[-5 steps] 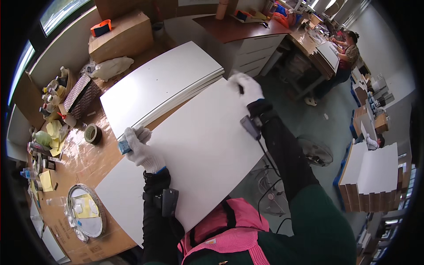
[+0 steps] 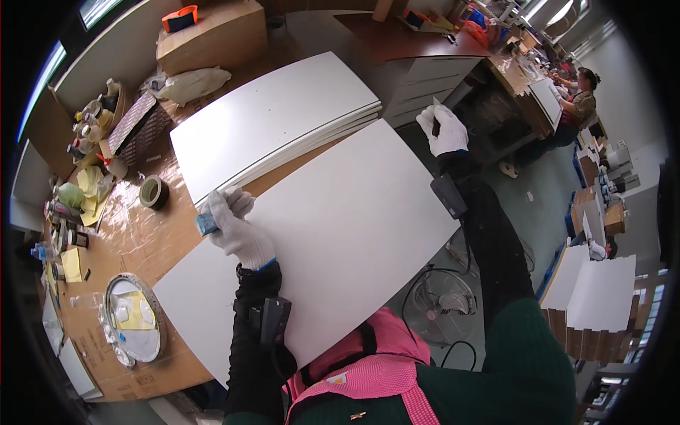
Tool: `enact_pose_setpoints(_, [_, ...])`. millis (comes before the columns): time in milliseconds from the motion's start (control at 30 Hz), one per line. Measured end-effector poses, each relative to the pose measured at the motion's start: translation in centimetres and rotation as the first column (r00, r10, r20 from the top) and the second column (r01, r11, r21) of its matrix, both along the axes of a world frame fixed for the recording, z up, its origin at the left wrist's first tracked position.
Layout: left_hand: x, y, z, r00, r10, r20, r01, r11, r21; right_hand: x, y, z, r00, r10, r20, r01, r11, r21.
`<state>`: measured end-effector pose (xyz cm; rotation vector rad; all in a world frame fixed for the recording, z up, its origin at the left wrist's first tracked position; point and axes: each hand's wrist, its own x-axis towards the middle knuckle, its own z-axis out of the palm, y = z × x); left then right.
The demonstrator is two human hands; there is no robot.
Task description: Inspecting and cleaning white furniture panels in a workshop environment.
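A brown-covered worktable (image 2: 127, 244) carries a stack of white panels (image 2: 276, 106), a tape roll (image 2: 163, 195) and a round lid (image 2: 161, 333) smeared with white. Nearer the person lies a single white panel (image 2: 340, 227). Over its far edge, the gloved left hand (image 2: 237, 230) grips a small blue block (image 2: 206, 224). The gloved right hand (image 2: 444, 130) is raised beyond the panel's right end, fingers curled; whether it grasps anything is unclear.

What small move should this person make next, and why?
Perhaps bring the right hand in over the near white panel: that hand hangs past its right edge, while the left hand, with a blue block, is at the panel's far edge.
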<state>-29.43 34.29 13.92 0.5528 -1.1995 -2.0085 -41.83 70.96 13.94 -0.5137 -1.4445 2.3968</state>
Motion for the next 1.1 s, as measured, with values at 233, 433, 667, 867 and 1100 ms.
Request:
enact_pose_setpoints(233, [-0.4,2.2,1.4,0.998,-0.005,0.063,-0.001,0.996,0.087,7.5,-20.1,-0.5,0.816,0.57,0.096,-0.276,0.237,0.932])
enact_pose_setpoints(433, [0.3,0.8,0.1,0.998,-0.027,0.065,0.022,0.996,0.09,6.7,-19.7,-0.4,0.826,0.526,0.203,-0.257,0.031,0.966])
enact_pose_setpoints(667, [-0.1,0.7,1.0,0.999,-0.031,-0.025,0.033,0.995,0.091,-2.5,-0.9,0.9,0.985,-0.039,0.17,-0.175,-0.183,0.967])
enact_pose_setpoints(867, [0.4,0.5,0.9,0.998,-0.013,0.062,0.012,1.0,0.008,8.8,-19.0,2.0,0.711,0.624,0.324,-0.391,-0.033,0.92])
enact_pose_setpoints(1100, [-0.3,2.6,1.3,0.997,-0.076,0.002,0.076,0.992,0.105,-2.2,4.9,0.0,0.979,-0.13,0.157,-0.193,-0.34,0.92])
